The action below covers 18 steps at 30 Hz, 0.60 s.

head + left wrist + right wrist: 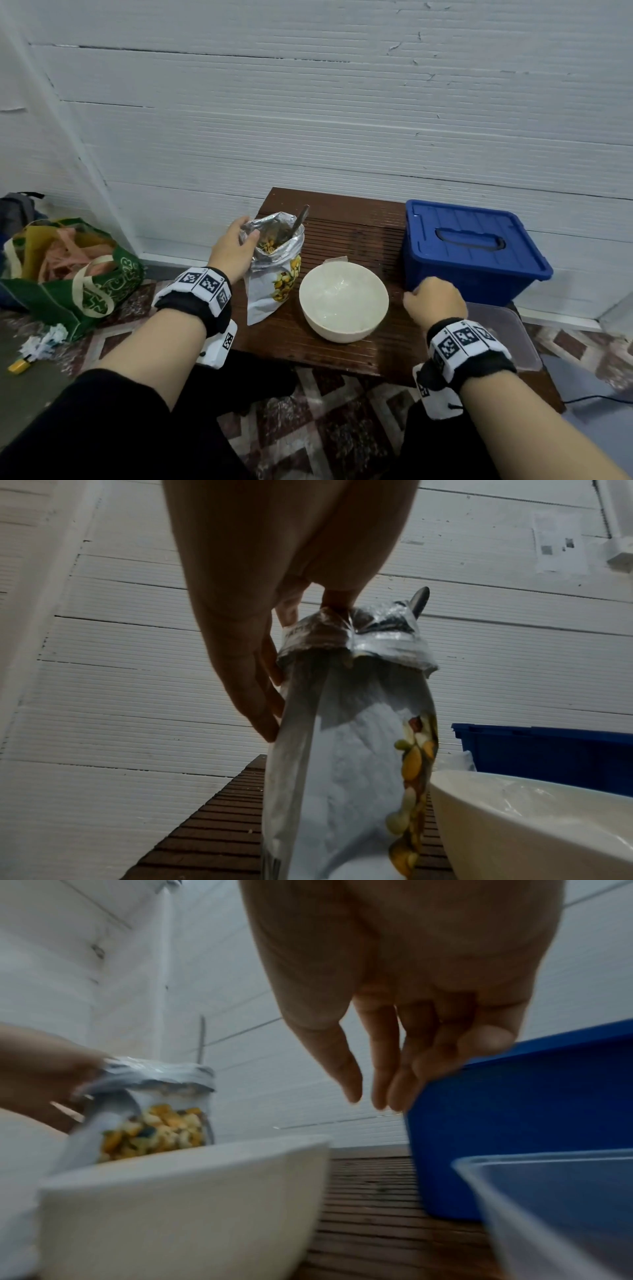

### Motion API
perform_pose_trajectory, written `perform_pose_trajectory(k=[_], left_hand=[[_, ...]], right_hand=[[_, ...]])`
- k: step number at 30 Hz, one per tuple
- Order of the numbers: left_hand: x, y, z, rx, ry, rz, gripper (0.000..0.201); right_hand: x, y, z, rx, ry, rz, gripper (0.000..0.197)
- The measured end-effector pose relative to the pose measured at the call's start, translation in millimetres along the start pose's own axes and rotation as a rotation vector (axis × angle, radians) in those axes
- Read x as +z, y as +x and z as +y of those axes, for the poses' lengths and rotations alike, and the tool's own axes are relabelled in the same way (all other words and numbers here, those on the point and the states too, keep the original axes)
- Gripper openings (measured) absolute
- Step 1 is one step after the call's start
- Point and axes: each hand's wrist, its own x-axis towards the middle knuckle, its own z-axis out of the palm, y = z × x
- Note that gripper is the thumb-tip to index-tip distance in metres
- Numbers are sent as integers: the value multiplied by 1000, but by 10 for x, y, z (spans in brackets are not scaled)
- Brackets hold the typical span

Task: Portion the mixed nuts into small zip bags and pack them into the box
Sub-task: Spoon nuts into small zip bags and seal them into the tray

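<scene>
From my feed the head view is evenly lit and cool-toned, soft shadows only; the white wall [308,120] bows at the edges from the wide lens. A wet-looking sheen glares on the dark worktop [359,240]. The left wrist view is dim — the left hand [274,561] is backlit, near silhouette, while the foil bag [342,750] catches small glints at its rim. The right wrist view is smeared by motion blur — the white bowl [171,1204] and the right hand [394,988] both look soft.
</scene>
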Motion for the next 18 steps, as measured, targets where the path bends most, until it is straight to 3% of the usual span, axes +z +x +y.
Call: perform_pose_trajectory(k=[3,5,7,13,18], left_hand=[[7,-10,-4,1,-4,-2,48],[7,-11,0,5,-4,-4,49],[3,-10,-4,1,-3,-5,49],[-1,4,-23,1,3,-14,50],[-6,-17,-27,20,-8,-13,50]], right_hand=[[-19,-3,178,88,-57,-204,22],[4,-5,223,92,-60,-250,20],[38,-1,226,86,-49,-244,13],[138,24,72,119,101,-221,27],[186,89,9,122,144,-193,22]])
